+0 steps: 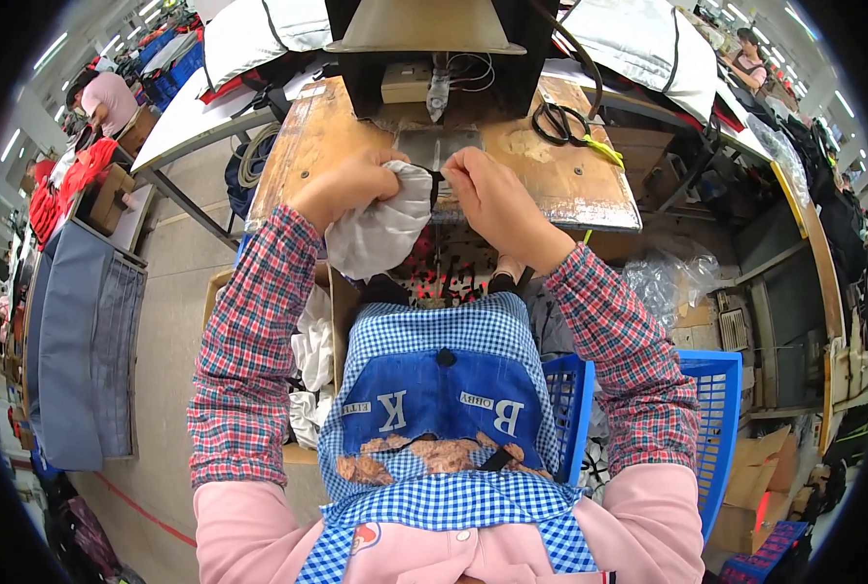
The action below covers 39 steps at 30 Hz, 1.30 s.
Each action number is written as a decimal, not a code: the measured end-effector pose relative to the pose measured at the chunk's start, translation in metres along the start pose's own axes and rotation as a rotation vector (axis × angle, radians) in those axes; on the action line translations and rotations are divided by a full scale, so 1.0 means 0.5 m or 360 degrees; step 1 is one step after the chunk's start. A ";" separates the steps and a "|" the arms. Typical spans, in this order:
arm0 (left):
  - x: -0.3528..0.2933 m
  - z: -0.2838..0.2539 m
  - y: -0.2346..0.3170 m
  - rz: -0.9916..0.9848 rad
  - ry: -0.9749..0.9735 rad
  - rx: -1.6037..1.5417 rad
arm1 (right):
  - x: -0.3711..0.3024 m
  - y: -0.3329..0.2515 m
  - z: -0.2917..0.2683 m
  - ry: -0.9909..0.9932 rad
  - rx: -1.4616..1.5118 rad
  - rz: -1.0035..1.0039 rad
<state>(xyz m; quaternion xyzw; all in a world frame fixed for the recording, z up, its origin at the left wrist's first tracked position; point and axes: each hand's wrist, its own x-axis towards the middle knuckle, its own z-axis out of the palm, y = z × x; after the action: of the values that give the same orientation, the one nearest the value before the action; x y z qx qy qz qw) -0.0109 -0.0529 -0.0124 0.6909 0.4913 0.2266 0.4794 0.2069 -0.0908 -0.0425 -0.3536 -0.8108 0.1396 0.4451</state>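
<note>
White lettering (392, 411) is borne by the apron (424, 375); pale cloth (385, 234), slanted up rightward, is gripped by the left hand (351, 185) at the table's front edge (572, 216); the right hand (500, 206) is pinched narrow, its hold unclear.

A blue-and-white checked apron (424, 323) is covering a pink top (419, 547), its darker blue panel (434, 384) bearing white lettering (392, 411). Red-and-navy plaid oversleeves (249, 360) are overlapping the top's sleeves (244, 511).
</note>
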 end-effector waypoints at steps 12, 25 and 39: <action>0.089 -0.044 0.009 -0.0020 0.0098 -0.0027 | 0.075 0.053 0.005 0.0036 0.0176 0.0211; 0.115 -0.057 0.013 0.0094 0.0002 -0.0223 | 0.095 0.064 0.000 0.0106 0.0162 0.0189; 0.111 -0.071 0.008 0.0129 -0.0029 -0.0083 | 0.094 0.062 -0.002 0.0111 0.0211 0.0213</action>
<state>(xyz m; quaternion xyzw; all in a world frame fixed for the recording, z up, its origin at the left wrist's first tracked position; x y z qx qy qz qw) -0.0142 0.0123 -0.0021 0.6997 0.4524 0.2523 0.4920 0.2048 -0.0361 -0.0293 -0.3813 -0.7583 0.2099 0.4853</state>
